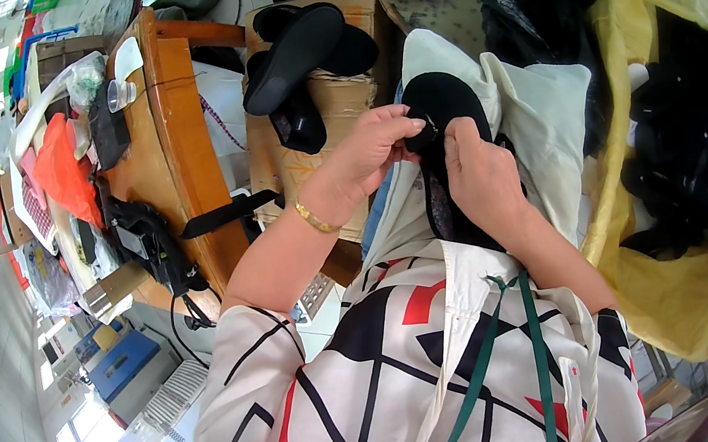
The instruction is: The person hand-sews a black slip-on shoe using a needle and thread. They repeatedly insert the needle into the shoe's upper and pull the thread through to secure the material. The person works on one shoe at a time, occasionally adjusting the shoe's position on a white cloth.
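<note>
A black fabric shoe [444, 95] rests over my lap, its rounded end pointing away from me. My right hand [485, 176] is closed on its right side, thumb and fingers pressed against the black fabric. On the left side, my left hand [380, 143] pinches a small dark piece at the shoe's edge. Whether that piece is part of the shoe I cannot tell. White cloth [540, 101] covers my legs under the shoe. Both palms hide much of the near part of the shoe.
Several black shoes [298, 57] lie on a cardboard box [345, 110] ahead to the left. A wooden table [193, 154] with cloths and a black device stands at the left. To the right, a large yellow sack [694, 295] holds black items.
</note>
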Demonstrator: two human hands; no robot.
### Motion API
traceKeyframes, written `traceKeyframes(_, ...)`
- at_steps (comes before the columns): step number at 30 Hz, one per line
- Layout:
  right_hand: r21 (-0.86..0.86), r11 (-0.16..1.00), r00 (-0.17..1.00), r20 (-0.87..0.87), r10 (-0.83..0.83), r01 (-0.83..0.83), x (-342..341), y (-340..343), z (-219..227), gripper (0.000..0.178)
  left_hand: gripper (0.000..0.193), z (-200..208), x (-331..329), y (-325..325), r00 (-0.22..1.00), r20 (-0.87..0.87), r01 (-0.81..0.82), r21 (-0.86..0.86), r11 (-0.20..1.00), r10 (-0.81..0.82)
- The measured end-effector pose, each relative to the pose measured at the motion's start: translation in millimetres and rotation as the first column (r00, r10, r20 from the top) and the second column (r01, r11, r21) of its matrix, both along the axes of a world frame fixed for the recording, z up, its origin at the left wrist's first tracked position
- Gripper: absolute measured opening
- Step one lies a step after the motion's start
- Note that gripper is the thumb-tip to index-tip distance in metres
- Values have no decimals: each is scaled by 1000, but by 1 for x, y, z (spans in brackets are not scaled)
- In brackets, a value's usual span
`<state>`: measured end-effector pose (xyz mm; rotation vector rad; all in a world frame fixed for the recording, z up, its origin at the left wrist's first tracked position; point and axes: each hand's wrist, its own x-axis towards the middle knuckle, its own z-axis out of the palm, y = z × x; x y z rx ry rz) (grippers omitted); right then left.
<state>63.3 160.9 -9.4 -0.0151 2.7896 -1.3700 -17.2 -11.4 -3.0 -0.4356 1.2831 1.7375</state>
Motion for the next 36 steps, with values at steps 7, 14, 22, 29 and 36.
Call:
traceKeyframes(7, -317, 947, 999, 44, -29, 42, -18, 5, 1, 11, 4, 3, 2, 5, 994, -105, 24, -65, 998, -31)
traceKeyframes(14, -163, 985, 991, -128, 34, -55, -32, 26, 14, 9, 4, -6, 1, 3, 972, -214, 75, -105, 992, -96)
traceKeyframes(22, -226, 969, 887, -422, -189, 99, -57, 8, -22, 11, 11, -5, 3, 11, 953, -284, 48, -198, 979, -104)
traceKeyframes(29, -779, 460, 859, 508, 65, 426, -36, 68, 2, 18, 19, -3, 2, 14, 918, -358, 72, -268, 961, -168)
traceKeyframes(36, -865, -278, 848, 481, -225, 417, 5, 185, -38, 12, 9, -11, 3, 7, 902, -381, 111, -243, 964, -200)
